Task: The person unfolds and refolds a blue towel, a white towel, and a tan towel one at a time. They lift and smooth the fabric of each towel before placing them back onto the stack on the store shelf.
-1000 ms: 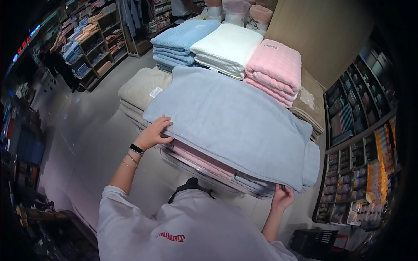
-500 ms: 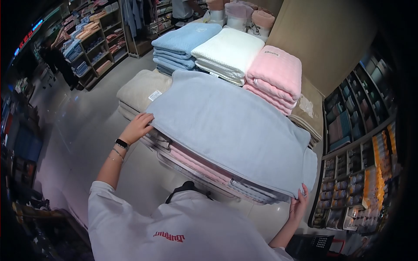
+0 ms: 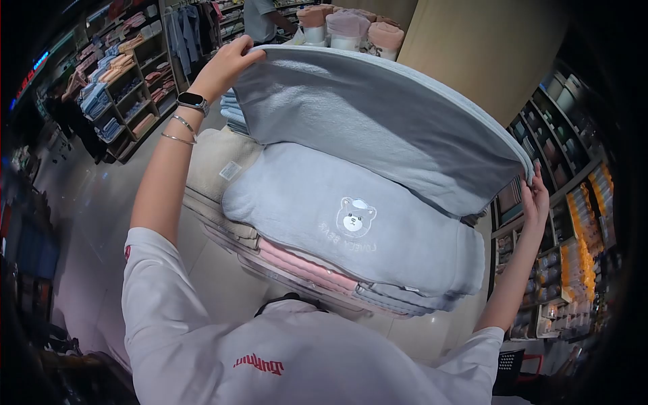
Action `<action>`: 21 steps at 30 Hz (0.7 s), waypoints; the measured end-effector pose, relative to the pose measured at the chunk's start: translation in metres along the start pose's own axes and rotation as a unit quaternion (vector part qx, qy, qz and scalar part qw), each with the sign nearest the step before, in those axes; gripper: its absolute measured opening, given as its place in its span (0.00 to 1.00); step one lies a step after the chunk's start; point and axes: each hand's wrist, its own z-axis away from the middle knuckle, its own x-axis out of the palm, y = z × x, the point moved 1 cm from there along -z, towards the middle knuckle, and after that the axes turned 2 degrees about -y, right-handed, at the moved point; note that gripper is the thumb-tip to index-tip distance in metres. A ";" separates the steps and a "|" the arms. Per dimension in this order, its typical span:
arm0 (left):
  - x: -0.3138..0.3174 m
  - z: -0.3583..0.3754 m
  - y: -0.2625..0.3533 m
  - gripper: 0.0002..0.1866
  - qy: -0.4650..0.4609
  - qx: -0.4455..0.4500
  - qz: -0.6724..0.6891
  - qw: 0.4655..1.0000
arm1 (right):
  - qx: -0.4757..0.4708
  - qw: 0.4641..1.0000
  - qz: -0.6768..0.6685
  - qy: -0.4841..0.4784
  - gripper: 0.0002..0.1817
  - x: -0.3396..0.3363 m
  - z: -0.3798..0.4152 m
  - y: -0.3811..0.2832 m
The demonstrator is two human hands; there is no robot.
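overhead, both hands – left hand (image 3: 226,66), right hand (image 3: 538,197) – pinch towel (image 3: 378,121) edges.

The lifted towel (image 3: 378,115) is plain pale grey-blue. The folded towel (image 3: 351,216) beneath it is the same grey-blue, with a white embroidered bear face and white lettering. Under that lie pink towels (image 3: 304,263), and beside them a beige stack (image 3: 216,162). The shirt (image 3: 283,358) is white with red lettering. The watch (image 3: 192,102) is black.
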 end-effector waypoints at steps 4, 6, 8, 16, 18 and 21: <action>0.011 0.059 0.027 0.34 0.106 0.007 0.156 0.982 | -0.048 0.993 0.101 -0.028 0.26 -0.041 0.075 0.019; 0.027 0.119 0.061 0.33 -0.003 -0.120 0.247 0.962 | -0.019 0.991 0.136 -0.010 0.29 -0.072 0.126 0.061; 0.039 0.176 0.089 0.31 -0.082 -0.135 0.270 0.950 | 0.066 0.987 0.119 0.084 0.31 -0.110 0.173 0.104; 0.058 0.281 0.152 0.22 -0.110 -0.278 0.299 0.906 | 0.142 0.941 0.252 0.175 0.27 -0.165 0.253 0.144; 0.052 0.279 0.150 0.19 -0.080 -0.263 0.275 0.921 | 0.106 0.948 0.230 0.193 0.26 -0.159 0.254 0.134; 0.029 0.260 0.142 0.17 0.007 -0.274 0.244 0.930 | 0.076 0.956 0.215 0.182 0.26 -0.140 0.256 0.115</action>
